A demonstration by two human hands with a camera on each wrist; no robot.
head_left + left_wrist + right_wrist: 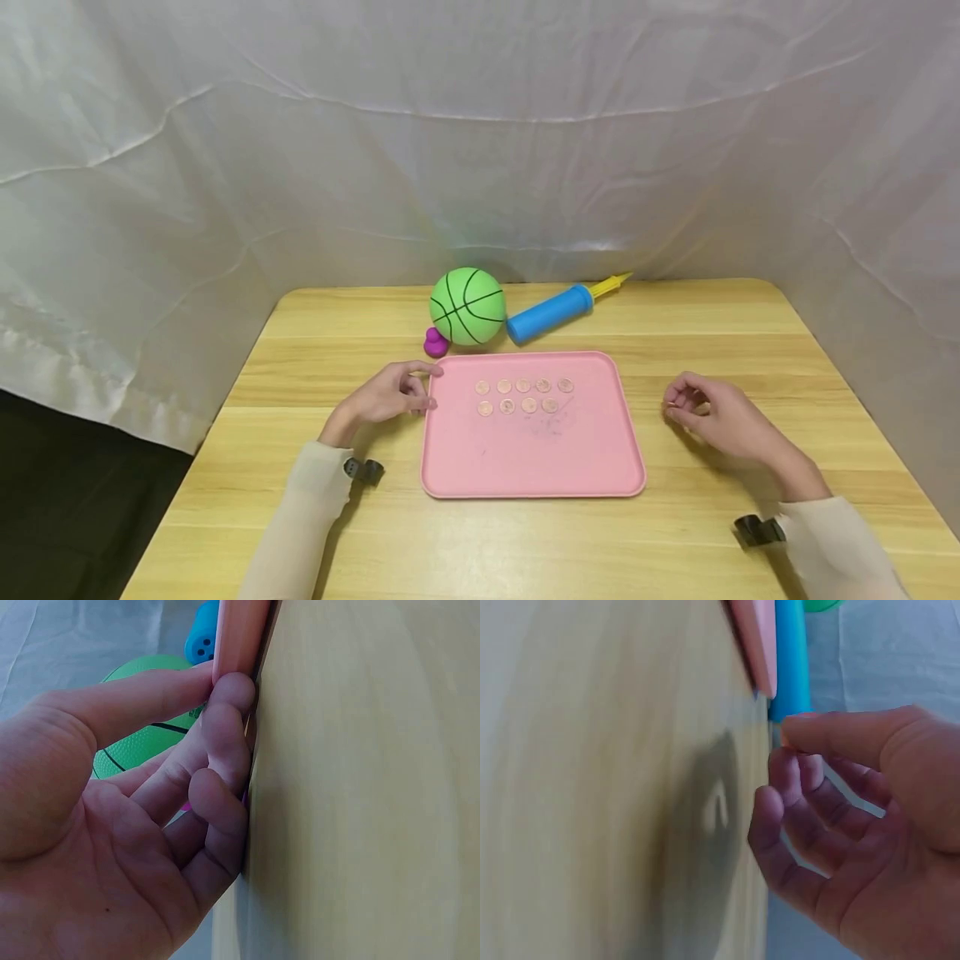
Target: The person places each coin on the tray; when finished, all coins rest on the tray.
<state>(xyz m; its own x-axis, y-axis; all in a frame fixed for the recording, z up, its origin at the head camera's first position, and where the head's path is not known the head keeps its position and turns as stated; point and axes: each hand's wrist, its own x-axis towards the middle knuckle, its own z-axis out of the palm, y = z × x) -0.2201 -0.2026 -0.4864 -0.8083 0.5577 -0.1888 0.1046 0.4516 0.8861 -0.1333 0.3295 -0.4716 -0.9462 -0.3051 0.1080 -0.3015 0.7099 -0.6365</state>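
Note:
A pink tray (pixel 525 467) lies on the wooden table. On it, several copper-coloured coins (pixel 523 386) are laid out in two rows in its upper half. My left hand (pixel 390 392) grips the tray's left edge. In the left wrist view, the thumb is on one side of the tray rim (pixel 241 637) and curled fingers (pixel 225 727) are on the other. To the right of the tray, my right hand (pixel 712 412) hovers above the table. Its thumb and index fingertip pinch a small coppery sliver, seemingly a coin (pixel 784 737), mostly hidden by the fingers.
Behind the tray sit a green basketball (pixel 467 307), a small purple knobbed object (pixel 435 342) and a blue hand pump (pixel 551 312) with a yellow end. A pale fabric curtain (pixel 525 183) hangs around the wooden table (pixel 300 333).

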